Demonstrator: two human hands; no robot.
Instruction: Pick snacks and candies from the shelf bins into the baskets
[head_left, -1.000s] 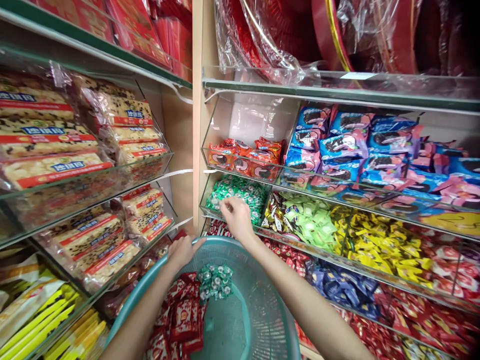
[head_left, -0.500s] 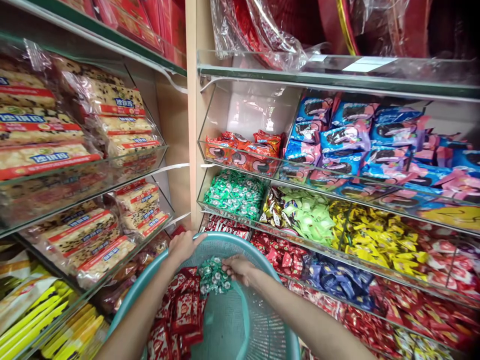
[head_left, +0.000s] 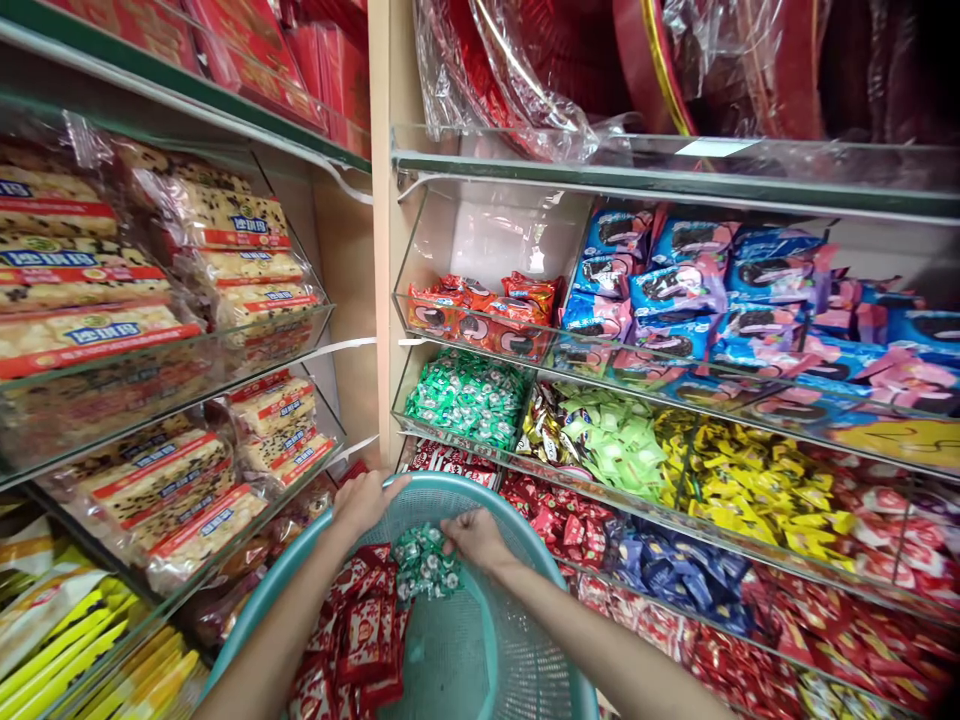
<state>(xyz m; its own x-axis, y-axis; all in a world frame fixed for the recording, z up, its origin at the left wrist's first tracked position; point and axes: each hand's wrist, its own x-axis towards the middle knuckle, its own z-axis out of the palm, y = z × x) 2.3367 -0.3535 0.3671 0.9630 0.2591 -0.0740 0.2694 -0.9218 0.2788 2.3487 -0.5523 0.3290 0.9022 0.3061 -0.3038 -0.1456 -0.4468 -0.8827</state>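
Note:
A teal mesh basket fills the lower middle of the view. Inside it lie red-wrapped packets on the left and a small pile of green-wrapped candies toward the back. My left hand grips the basket's far left rim, fingers over the edge. Inside the basket, my right hand is at the right side of the green pile with its fingers curled together; whatever is between the fingertips is too small to make out.
Beyond the basket, a shelf bin holds more green candies. To its right are light green and yellow candies. Above are blue packets. Packaged bars line the left shelves. Glass shelf edges run close around the basket.
The view has tilted up slightly, so shelves and basket sit a little lower. My right hand has stayed beside the green pile, and my left hand still grips the rim.

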